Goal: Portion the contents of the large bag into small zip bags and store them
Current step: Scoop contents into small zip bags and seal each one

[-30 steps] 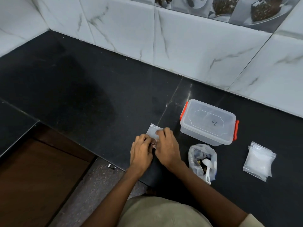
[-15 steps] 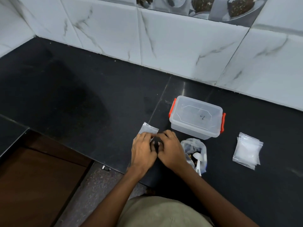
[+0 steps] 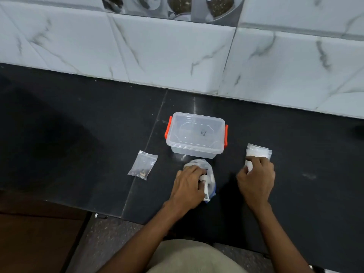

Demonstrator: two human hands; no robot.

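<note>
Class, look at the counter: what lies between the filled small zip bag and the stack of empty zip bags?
In the head view, the large bag gripped by the left hand, with the lidded container just behind it.

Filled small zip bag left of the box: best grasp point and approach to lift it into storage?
Pinch the filled zip bag at its empty upper end, near the seal, coming from above. It lies flat on the counter, contents bunched at the near end, so the top is thin, flat film. Nothing crowds it: the lidded box sits apart.

Black polished stone table (image 3: 78, 119) with a thin seam. White grey-veined marble wall tiles (image 3: 177, 56) behind; brown wooden floor (image 3: 29, 243) lower left.
</note>
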